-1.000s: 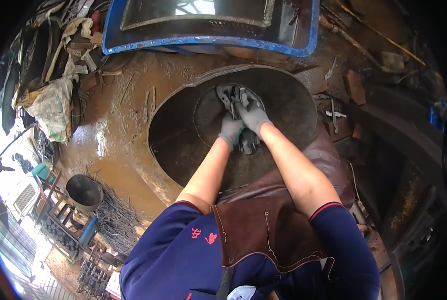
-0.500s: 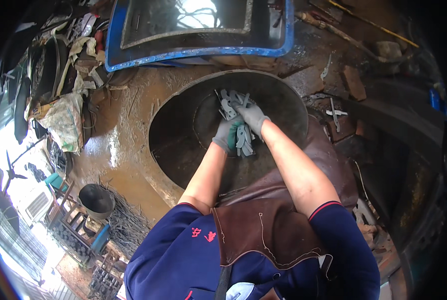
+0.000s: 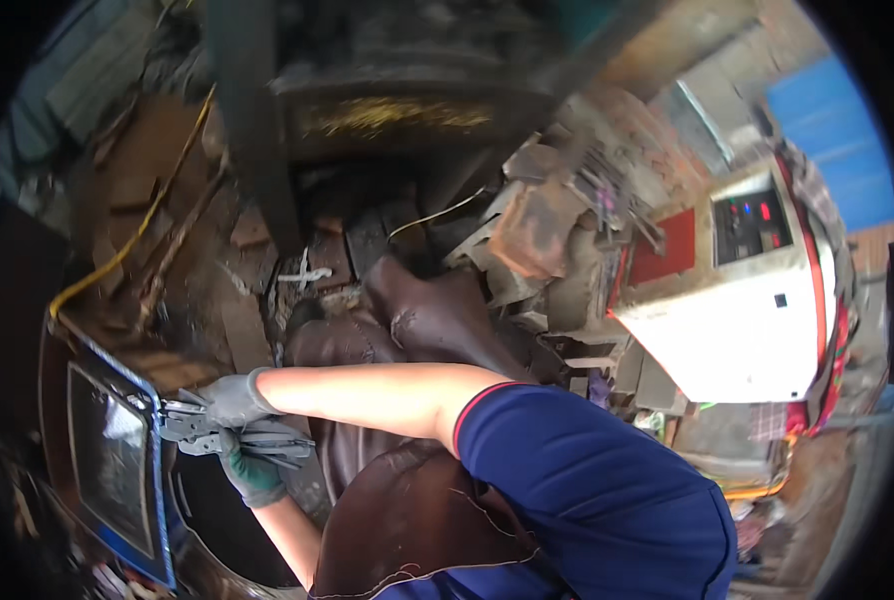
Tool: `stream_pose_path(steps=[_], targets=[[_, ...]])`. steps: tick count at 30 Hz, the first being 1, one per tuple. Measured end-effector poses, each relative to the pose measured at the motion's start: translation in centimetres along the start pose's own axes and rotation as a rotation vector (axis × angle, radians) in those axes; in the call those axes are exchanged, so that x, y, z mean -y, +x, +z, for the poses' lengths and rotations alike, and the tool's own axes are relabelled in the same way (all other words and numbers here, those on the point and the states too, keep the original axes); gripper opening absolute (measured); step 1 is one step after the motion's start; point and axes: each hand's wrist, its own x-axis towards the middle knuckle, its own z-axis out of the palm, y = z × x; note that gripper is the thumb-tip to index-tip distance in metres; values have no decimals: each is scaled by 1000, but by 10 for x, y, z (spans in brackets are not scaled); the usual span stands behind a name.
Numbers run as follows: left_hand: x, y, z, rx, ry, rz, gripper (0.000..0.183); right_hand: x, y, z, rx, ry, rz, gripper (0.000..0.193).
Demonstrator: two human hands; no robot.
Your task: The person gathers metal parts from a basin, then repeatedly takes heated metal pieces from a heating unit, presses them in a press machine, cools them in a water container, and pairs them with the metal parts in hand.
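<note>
Both my hands wear grey gloves and are at the lower left, close to the round dark drum (image 3: pixel 235 525). My right hand (image 3: pixel 235 400) closes over the top of a bundle of flat grey metal pieces (image 3: pixel 279 442). Below it, my left hand (image 3: pixel 250 474), in a glove with a green palm, grips the same bundle. The pieces are curved, some with holes, and their ends fan out on both sides of my hands. Some of my fingers are hidden behind the metal.
A blue-rimmed tub (image 3: pixel 159 465) of water stands left of my hands. A yellow pole (image 3: pixel 132 262) lies beyond it. Bricks (image 3: pixel 532 235) and rubble are piled ahead. At right stands a white cabinet (image 3: pixel 732 335) with a control panel. A brown leather apron (image 3: pixel 432 310) covers my lap.
My view has swung to the right, so the drum and tub now appear at lower left and the white cabinet has come in. Both hands still hold the metal pieces.
</note>
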Motion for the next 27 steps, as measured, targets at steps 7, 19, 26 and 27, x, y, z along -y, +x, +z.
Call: stream_pose_path(steps=[7, 19, 26, 27], targets=[[16, 17, 145, 256, 99, -282, 42, 7, -109, -93, -351, -177, -286, 52], [172, 17, 394, 750, 583, -410, 38, -72, -339, -211, -583, 1323, -675, 56], [260, 44, 448, 996, 427, -227, 58, -89, -405, -243, -1172, 1031, -532, 58], [268, 46, 452, 1107, 478, -75, 60, -100, -410, -245, -1262, 843, -627, 58]])
